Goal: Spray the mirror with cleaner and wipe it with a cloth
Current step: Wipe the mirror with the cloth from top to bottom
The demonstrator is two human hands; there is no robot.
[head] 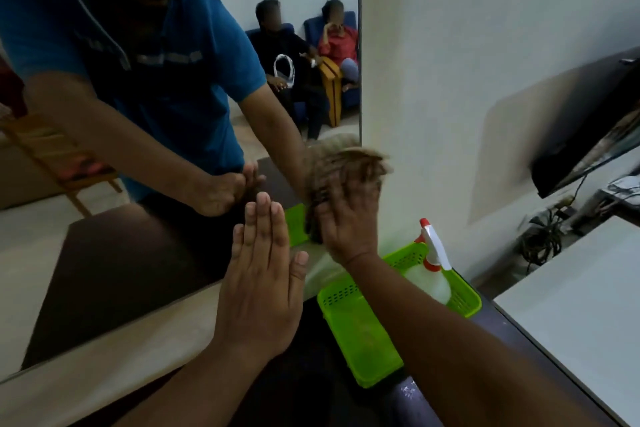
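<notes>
Wipe step in hand, judging by the layout. My right hand has its fingers spread flat, pressing the brown-and-tan striped fabric cloth against the tall frameless wall mirror, near its lower right corner. The cloth is motion-blurred, so I can't tell how it is folded.

My left hand is released: 4 fingers straight and together, thumb out, flat against the glass just left of the cloth hand. It holds nothing.

The clear plastic spray bottle with white-and-red trigger head stands just below and right of my right fingers, upright in the far corner of the lime-green perforated plastic basket on the dark table. I can't see wet film or droplets on the glass.

Doing this well, my judgement:
- Keep the whole palm on the cloth, even pressure, so no edge lifts and streaks.
- Overlap each pass, and run the cloth right out to the mirror's right edge beside my fingers.
- The bare left palm will leave a print, so lift it off and wipe that patch last.
- Keep my right forearm clear of the bottle below it; a low stroke could tip it.
</notes>
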